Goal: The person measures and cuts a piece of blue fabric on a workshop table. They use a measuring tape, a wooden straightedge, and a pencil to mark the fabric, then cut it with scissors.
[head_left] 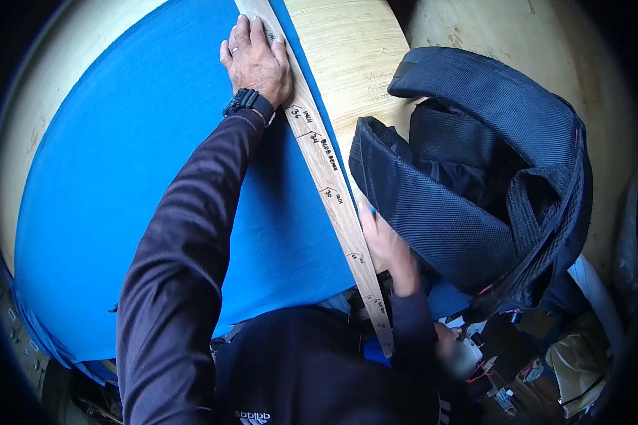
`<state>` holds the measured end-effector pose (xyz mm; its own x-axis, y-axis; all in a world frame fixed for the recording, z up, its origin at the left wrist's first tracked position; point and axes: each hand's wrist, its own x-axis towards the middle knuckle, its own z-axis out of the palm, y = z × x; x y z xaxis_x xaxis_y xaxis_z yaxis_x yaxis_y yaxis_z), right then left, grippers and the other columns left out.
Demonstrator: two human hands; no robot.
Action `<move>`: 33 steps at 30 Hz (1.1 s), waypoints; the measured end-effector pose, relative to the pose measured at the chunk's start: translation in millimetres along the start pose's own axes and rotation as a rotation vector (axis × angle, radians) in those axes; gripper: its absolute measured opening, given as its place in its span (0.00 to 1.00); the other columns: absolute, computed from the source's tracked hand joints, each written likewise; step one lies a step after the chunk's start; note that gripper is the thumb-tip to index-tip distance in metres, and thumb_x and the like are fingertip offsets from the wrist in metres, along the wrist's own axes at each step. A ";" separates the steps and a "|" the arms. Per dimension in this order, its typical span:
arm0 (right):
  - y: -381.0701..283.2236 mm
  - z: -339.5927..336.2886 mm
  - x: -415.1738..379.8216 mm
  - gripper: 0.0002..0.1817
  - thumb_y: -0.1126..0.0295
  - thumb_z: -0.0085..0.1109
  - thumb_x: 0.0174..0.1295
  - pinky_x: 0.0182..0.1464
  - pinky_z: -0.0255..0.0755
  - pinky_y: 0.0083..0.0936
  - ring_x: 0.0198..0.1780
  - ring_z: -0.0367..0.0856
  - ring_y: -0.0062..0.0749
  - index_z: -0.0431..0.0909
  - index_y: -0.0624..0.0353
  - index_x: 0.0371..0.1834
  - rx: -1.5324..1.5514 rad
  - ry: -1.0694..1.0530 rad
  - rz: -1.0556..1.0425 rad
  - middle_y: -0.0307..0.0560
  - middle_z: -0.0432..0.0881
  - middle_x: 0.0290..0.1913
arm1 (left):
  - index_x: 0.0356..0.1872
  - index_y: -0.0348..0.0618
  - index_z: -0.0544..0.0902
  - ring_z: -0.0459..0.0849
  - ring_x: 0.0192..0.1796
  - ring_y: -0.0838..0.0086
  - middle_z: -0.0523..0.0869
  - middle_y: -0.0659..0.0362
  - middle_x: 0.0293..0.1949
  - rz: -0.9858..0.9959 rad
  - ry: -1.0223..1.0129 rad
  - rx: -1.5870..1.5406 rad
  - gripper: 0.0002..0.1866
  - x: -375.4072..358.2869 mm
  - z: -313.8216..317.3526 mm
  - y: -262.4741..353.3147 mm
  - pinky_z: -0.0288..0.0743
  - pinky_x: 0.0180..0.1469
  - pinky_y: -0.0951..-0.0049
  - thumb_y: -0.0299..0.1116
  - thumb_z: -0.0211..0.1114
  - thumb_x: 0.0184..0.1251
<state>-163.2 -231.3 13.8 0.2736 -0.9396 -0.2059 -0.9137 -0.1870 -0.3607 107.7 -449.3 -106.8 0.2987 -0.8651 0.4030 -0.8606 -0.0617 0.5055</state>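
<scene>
A long wooden strip [331, 188] with handwritten inch marks lies slantwise along the right edge of blue fabric [142, 156]. My left hand [261, 65], with a black watch at the wrist, rests on the strip's upper part and the fabric, fingers slightly spread. Beside the strip's lower right side is my right hand [384, 239], blurred and partly turned away. A small blue tip shows at its fingers; the thing it belongs to is mostly hidden.
A pale wooden board [354, 64] with faint writing lies right of the fabric. A black padded bag [475, 163] stands close to my right hand. At the lower right are a tan bag [580, 365], scattered items and a blurred person [461, 354].
</scene>
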 end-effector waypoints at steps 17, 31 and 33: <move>52.1 1.5 -220.0 0.14 0.64 0.56 0.81 0.48 0.78 0.36 0.42 0.87 0.38 0.84 0.66 0.47 0.399 -0.087 0.582 0.51 0.88 0.37 | 0.76 0.40 0.72 0.65 0.83 0.51 0.70 0.41 0.78 0.067 0.048 0.038 0.32 2.4 7.1 -14.3 0.48 0.83 0.42 0.52 0.51 0.83; 65.5 103.2 -291.1 0.27 0.50 0.45 0.84 0.49 0.70 0.52 0.48 0.79 0.72 0.80 0.69 0.50 0.564 0.086 0.829 0.74 0.81 0.42 | 0.75 0.27 0.69 0.69 0.76 0.39 0.74 0.33 0.72 -0.098 -0.114 -0.070 0.49 12.6 4.8 15.1 0.63 0.81 0.54 0.44 0.76 0.52; 70.8 120.5 -297.2 0.25 0.52 0.46 0.84 0.47 0.71 0.52 0.46 0.80 0.72 0.80 0.67 0.49 0.589 0.152 0.784 0.74 0.81 0.40 | 0.72 0.27 0.72 0.73 0.72 0.40 0.78 0.33 0.66 -0.078 -0.035 -0.177 0.46 9.1 8.5 18.1 0.67 0.78 0.52 0.43 0.75 0.51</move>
<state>-272.9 69.3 -60.2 -0.4235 -0.7712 -0.4753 -0.5130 0.6366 -0.5757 91.3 -462.5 -100.5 0.3441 -0.8782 0.3321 -0.7488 -0.0433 0.6613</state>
